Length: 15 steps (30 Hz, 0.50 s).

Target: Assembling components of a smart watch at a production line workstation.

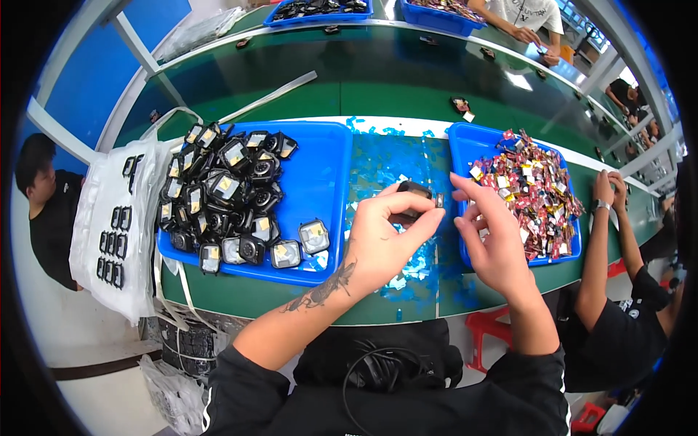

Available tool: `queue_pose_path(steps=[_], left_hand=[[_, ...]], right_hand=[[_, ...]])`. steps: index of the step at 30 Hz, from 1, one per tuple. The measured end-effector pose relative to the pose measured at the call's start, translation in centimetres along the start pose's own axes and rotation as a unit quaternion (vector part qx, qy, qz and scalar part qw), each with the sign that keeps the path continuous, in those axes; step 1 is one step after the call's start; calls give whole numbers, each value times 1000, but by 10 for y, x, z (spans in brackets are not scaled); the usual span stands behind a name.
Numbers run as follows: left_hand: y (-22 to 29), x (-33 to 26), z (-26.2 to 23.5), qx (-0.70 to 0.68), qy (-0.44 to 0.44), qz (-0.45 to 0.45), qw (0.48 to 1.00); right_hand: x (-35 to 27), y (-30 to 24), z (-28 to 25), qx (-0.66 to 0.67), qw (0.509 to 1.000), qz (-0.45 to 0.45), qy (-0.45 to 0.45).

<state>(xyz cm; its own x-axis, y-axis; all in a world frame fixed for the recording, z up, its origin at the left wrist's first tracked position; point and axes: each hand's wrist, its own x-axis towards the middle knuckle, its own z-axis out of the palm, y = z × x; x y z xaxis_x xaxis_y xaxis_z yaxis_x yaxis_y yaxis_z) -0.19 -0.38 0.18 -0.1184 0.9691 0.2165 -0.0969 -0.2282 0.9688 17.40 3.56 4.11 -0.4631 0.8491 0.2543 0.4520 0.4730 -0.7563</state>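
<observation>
My left hand (392, 232) is closed around a small black watch-like casing (416, 189), held over the middle of the bench. A tiny brownish part (439, 200) shows at its fingertips; whether it belongs to the casing I cannot tell. Just to the right, my right hand (488, 229) has its fingers apart and curled, with nothing visible in them. On the left, a blue tray (320, 167) holds a heap of black square casings (225, 182), several with pale inner faces. On the right, another blue tray (459, 138) is filled with small red, white and yellow parts (520, 189).
Blue film scraps (392, 156) litter the bench between the trays. Beyond a white ledge runs a dark green conveyor (349, 65) carrying scattered small parts. A plastic-covered stack with black casings (109, 211) stands at left. Co-workers sit at the right, far right and left.
</observation>
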Motion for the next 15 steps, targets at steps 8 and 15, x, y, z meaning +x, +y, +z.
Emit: queue_pose_path(steps=[8, 15], left_hand=[[6, -4, 1, -151, -113, -113, 975], [1, -7, 9, -111, -17, -69, 991]], right_hand=[[2, 23, 7, 379, 925, -16, -16], [-21, -1, 8, 282, 956, 48, 66]])
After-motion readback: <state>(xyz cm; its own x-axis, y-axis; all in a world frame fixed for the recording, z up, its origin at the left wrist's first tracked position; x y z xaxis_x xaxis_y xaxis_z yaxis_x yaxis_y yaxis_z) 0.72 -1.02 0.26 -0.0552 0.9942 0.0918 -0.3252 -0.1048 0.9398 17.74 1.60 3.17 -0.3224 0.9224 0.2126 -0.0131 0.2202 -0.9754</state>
